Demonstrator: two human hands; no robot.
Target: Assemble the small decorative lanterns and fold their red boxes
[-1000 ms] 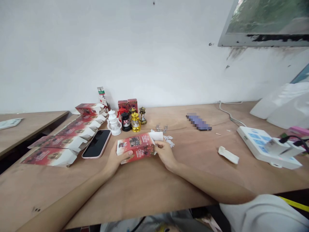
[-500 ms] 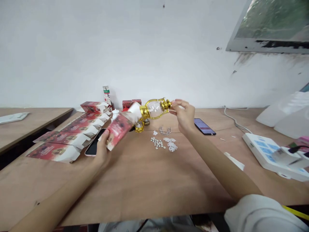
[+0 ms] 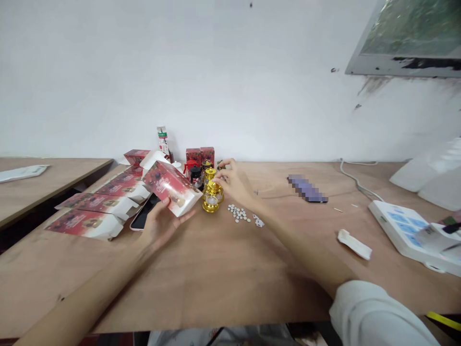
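Note:
My left hand (image 3: 162, 223) holds a red printed gift box (image 3: 173, 187) tilted above the table. Its white flaps stand open at the upper left end, and the inside is hidden. My right hand (image 3: 236, 185) has its fingertips pinched at the top of a small gold lantern (image 3: 212, 198), which stands upright just right of the box. Behind it is a second gold lantern (image 3: 210, 173). A black lantern (image 3: 196, 176) and a red one (image 3: 188, 166) stand farther back, partly covered.
Flattened red boxes (image 3: 84, 223) lie in a row at left, beside a phone (image 3: 139, 221). Small white discs (image 3: 237, 213) are scattered mid-table. Another phone (image 3: 308, 189), a white strip (image 3: 355, 244) and a power strip (image 3: 399, 230) lie to the right. Two red boxes (image 3: 207, 154) stand at the back.
The gold lantern, earlier held sideways at the box's open end, is now apart from it and upright on the table. My right hand moved left; the box turned its open end up and left.

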